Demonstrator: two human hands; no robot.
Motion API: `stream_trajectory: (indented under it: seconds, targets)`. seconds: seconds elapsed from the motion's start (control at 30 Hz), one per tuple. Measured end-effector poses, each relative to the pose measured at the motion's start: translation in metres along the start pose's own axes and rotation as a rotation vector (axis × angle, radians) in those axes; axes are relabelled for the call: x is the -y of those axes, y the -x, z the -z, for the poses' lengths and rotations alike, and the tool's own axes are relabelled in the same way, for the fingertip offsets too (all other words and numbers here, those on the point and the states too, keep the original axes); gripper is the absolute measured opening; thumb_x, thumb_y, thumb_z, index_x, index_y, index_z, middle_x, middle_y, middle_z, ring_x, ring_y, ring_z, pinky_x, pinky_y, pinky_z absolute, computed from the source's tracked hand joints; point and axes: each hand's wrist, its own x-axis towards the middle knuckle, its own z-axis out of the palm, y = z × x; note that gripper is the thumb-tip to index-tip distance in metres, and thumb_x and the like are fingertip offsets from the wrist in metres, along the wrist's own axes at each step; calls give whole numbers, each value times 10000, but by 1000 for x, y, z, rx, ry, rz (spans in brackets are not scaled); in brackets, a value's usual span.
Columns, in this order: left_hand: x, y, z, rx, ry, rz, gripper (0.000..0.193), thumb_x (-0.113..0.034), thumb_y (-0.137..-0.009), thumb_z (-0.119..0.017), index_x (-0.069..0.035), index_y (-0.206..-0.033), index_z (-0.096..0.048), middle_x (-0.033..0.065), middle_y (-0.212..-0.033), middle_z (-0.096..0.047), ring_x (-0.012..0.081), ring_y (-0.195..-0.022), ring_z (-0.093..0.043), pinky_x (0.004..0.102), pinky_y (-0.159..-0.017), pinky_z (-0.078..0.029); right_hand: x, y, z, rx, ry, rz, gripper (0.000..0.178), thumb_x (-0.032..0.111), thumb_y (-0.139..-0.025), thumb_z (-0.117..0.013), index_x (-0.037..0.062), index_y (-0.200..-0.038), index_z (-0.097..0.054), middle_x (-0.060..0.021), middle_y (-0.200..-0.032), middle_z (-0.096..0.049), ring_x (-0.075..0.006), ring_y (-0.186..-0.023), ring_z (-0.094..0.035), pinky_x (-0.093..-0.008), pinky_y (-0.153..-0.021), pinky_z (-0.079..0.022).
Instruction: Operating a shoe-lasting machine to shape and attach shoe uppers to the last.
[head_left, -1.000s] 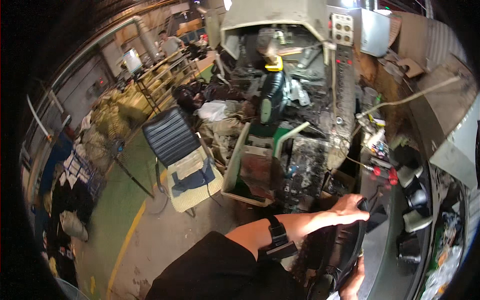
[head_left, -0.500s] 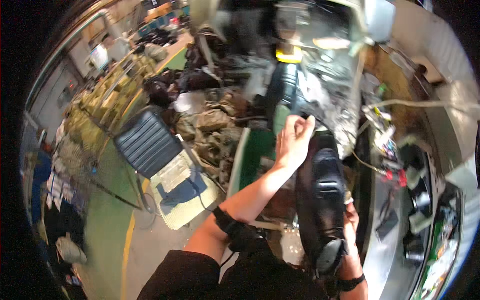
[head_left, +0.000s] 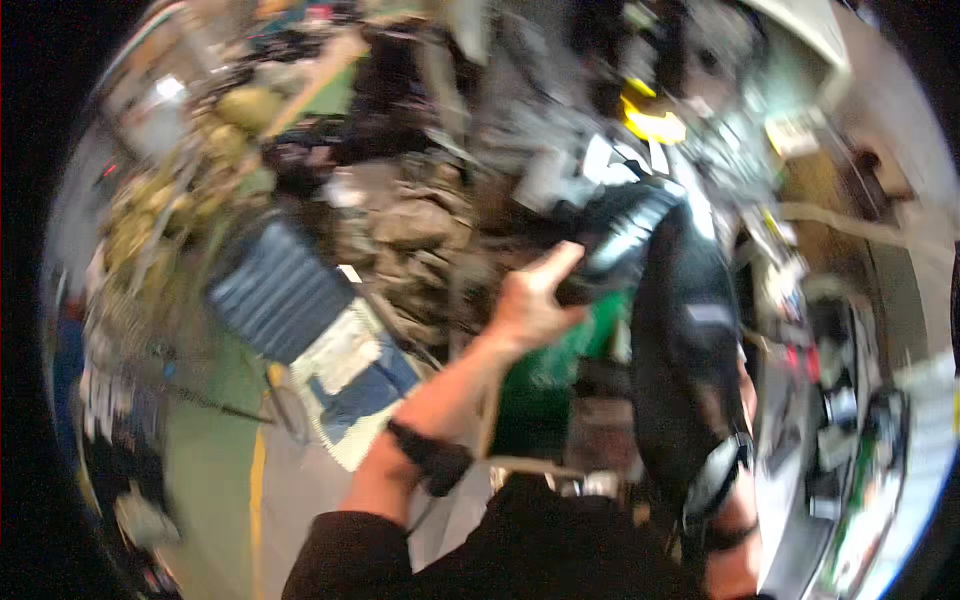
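Observation:
A long, glossy black padded piece (head_left: pixel 685 330), its exact kind unclear, hangs lengthwise in front of me. My right hand (head_left: pixel 746 390) is closed at its right side, mostly hidden behind it. A pale grey, rounded patch (head_left: pixel 718 475) shows at its lower end. Left of it, my left hand (head_left: pixel 535 305) reaches forward with forefinger and thumb spread. Beside those fingers is the lower end of a ribbed, dark shiny piece (head_left: pixel 630 228). Blur hides whether they touch, and whether the two black pieces join.
A bright yellow part (head_left: pixel 655 125) sits beyond the ribbed piece. Below my left hand is a green bin (head_left: pixel 530 405). A dark ribbed chair (head_left: pixel 280 285) stands left, near piled brown material (head_left: pixel 415 220). Small items fill a tray (head_left: pixel 865 480) at right.
My left hand has come away from the top of the black piece, moving left and down, its fingers spreading. The black piece and right hand have shifted right; the ribbed piece now tilts.

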Motion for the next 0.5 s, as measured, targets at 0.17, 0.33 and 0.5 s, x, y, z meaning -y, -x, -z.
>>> stream_trajectory:
  seconds: [0.17, 0.33, 0.5]
  targets:
    - [8, 9, -5, 414, 178, 299, 727, -148, -696, -774, 23, -1357, -526, 207, -1293, -616, 246, -1197, -599, 322, -1049, -433, 15, -50, -115, -283, 114, 89, 520, 296, -959, -584, -21, -1360, -485, -80, -1229, -634, -166, -1073, -620, -306, -958, -482]
    - [-30, -21, -59, -40, 1228, 765, 604, -360, -980, -579, 9, -1436, -434, 137, -1334, -591, 250, -1243, -546, 335, -1085, -365, 20, -133, -155, -160, 274, 183, 585, 365, -956, -597, -34, -1365, -469, -80, -1209, -642, -163, -1055, -630, -302, -947, -491]
    - [-63, -63, -55, -207, 1144, 410, 412, -151, -1018, -523, 30, -1387, -493, 70, -1346, -560, 149, -1224, -506, 278, -1069, -365, 20, -141, -209, 120, 344, 201, 719, 414, -882, -698, -4, -1405, -436, -107, -1287, -601, -189, -1167, -592, -309, -987, -476]
